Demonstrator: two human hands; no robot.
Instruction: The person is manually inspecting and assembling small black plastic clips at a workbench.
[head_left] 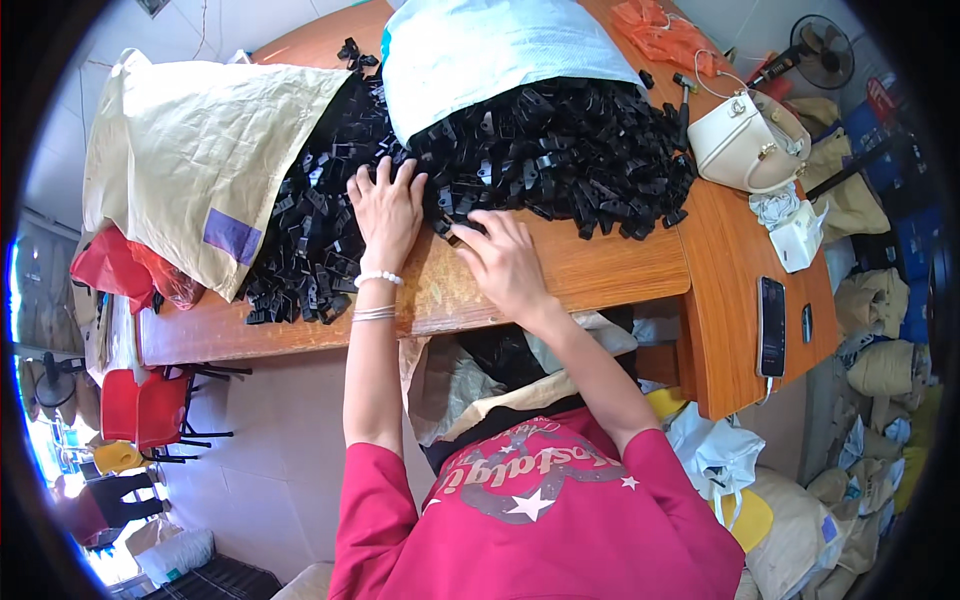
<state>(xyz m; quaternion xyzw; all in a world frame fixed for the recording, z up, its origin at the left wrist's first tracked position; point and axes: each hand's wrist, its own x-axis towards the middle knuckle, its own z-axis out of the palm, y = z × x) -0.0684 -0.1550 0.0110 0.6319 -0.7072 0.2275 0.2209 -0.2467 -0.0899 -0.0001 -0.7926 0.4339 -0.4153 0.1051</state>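
My left hand [388,218], fingers spread, touches small black plastic parts [555,165] heaped ahead of it; beside it, my curled right hand [503,260] meets the heap's near edge, its grip unclear.

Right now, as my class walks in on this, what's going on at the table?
A person in a pink-red T-shirt has both bare hands at a wooden table. The left hand rests, fingers spread, on small black parts heaped by a beige sack. The right hand is at the near edge of the heap by the white sack; whether it grips a part is unclear.
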